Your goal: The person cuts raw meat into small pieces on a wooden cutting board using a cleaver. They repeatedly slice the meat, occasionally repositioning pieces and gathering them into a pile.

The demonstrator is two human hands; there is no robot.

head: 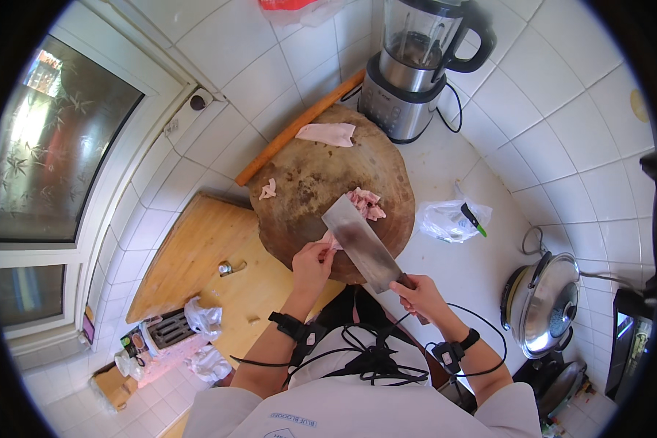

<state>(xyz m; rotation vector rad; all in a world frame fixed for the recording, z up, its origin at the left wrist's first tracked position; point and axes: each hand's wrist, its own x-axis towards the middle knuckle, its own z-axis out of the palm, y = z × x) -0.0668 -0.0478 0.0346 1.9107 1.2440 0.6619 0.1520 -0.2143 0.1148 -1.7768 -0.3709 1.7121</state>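
My right hand (416, 298) grips the handle of a broad cleaver (361, 246), whose blade reaches up and left over a round wooden chopping block (328, 169). Between the fingertips of my left hand (311, 268) is a strip of pale meat (329, 238), partly hidden under the blade. Cut pieces of pink meat (367, 203) lie in a small heap beyond the blade. A flat pale slab of meat or skin (327, 134) rests at the block's far side. A few small pale scraps (268, 189) sit near its left edge.
A wooden rolling pin (301, 128) leans along the block's far left edge. Behind stands a blender (402, 93). To the right are a plastic bag (449, 220), a green-handled knife (473, 219) and a lidded pot (547, 306). A wooden board (197, 246) is at left.
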